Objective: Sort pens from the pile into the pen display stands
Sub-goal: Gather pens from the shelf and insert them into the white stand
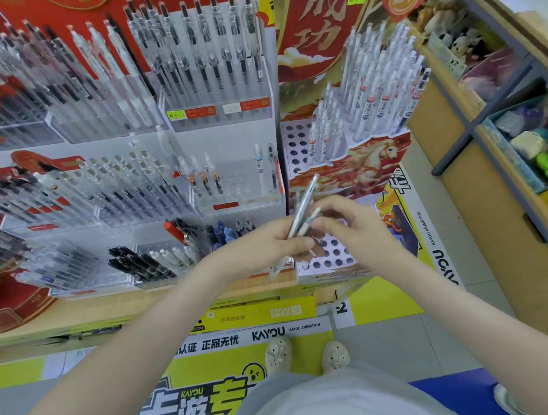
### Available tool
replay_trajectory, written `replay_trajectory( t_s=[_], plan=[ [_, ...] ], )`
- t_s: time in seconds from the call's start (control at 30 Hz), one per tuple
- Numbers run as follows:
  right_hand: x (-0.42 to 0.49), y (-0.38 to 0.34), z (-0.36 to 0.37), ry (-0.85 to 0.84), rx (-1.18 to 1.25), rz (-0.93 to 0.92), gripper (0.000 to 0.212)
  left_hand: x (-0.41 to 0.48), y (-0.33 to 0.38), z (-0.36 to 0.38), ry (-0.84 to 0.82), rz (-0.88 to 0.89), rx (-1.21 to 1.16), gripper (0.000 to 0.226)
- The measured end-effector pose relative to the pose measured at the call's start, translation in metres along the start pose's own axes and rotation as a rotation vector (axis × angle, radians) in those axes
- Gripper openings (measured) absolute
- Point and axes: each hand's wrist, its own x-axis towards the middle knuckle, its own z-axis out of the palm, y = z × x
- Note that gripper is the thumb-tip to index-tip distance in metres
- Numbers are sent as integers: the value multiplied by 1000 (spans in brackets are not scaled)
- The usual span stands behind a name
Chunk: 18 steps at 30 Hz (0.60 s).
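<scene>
The fingers of the left hand [278, 243] are curled round a small bunch of pens [302, 202], held over the holed stand [335, 253] at the near right of the shelf, while the right hand [349, 224] pinches the top of one pen [314, 215] in that bunch. It seems best to draw it out lengthwise, keeping the left grip firm so the rest don't slip. Then match its type and lower it tip-down into a free hole.

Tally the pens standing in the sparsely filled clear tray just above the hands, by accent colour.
Orange-banded pens: 3
Blue-accented pen: 1
Dark pen: 1
Total: 5
</scene>
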Motion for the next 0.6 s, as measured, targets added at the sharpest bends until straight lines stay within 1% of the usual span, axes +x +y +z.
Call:
replay_trajectory(
  t_s=[0.07, 0.13, 0.2, 0.27, 0.33, 0.43, 0.53, 0.6],
  plan=[
    [-3, -1, -13, 112, 165, -12, 14, -2, -3, -3, 58, 4, -31, 17],
    [-5, 3, -27, 212, 192, -25, 13, -5, -7, -8, 154, 0, -50, 15],
    [-8, 9, -35, 207, 138, -42, 15, -6, -12, -11, 249, -6, -46, 16],
    [-12, 17, -33, 181, 107, -25, 14, -5, -17, -12, 308, -20, -27, 16],
    [-12, 25, -31, 209, 105, 1, 8, -4, -19, -12, 335, -30, -7, 16],
    [-11, 36, -35, 298, 143, 52, 7, -4, -22, -13, 376, -41, -13, 17],
    [-11, 44, -43, 264, 133, 67, 12, -4, -23, -15, 389, -34, -31, 19],
    [-10, 46, -46, 248, 123, 66, 10, -2, -23, -16, 380, -39, -30, 19]
  ],
)
